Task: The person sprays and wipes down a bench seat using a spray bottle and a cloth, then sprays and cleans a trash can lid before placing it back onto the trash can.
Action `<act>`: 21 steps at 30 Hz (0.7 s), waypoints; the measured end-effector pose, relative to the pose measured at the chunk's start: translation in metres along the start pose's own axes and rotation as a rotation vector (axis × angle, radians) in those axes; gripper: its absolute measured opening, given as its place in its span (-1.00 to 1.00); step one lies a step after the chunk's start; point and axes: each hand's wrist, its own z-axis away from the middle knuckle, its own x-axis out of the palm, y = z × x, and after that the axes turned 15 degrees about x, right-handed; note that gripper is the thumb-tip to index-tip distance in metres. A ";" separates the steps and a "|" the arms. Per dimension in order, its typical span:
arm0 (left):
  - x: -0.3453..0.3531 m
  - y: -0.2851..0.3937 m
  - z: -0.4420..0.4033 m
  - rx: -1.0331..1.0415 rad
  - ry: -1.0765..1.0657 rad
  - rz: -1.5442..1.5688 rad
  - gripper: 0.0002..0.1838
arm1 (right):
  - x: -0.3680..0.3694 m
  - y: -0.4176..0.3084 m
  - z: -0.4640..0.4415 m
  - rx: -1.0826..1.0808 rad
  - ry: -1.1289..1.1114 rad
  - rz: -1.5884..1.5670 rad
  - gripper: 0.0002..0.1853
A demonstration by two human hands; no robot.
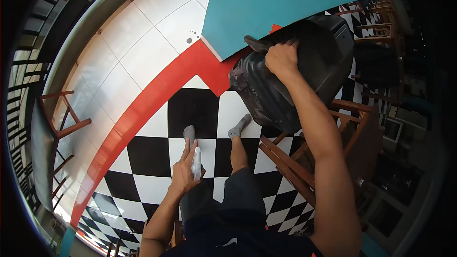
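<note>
My left hand is low in front of my legs, wrapped round a small translucent white bottle that looks like a spray bottle. Its index and middle fingers point forward along the top. To the right, my right arm reaches out to a large black trash bin with a shiny black plastic liner round its rim. My right hand has its fingers curled on the bin's dark lid, beside a raised dark flap. The fingertips are partly hidden.
A teal tabletop or panel juts in above the bin. Wooden chairs stand close on the right, and a chair with a grey seat is on the left. Below are a checkered floor, a red border strip and white tiles.
</note>
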 end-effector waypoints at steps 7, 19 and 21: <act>-0.014 -0.059 0.062 -0.200 0.265 0.126 -0.24 | 0.107 -0.051 0.060 -0.159 0.532 0.037 -0.37; -0.008 -0.041 0.014 -0.136 0.219 0.095 -0.34 | 0.059 0.032 0.079 0.170 0.707 -0.545 -0.42; -0.006 -0.032 0.001 -0.038 0.239 0.145 -0.34 | 0.139 0.005 0.087 0.232 0.800 -0.508 -0.38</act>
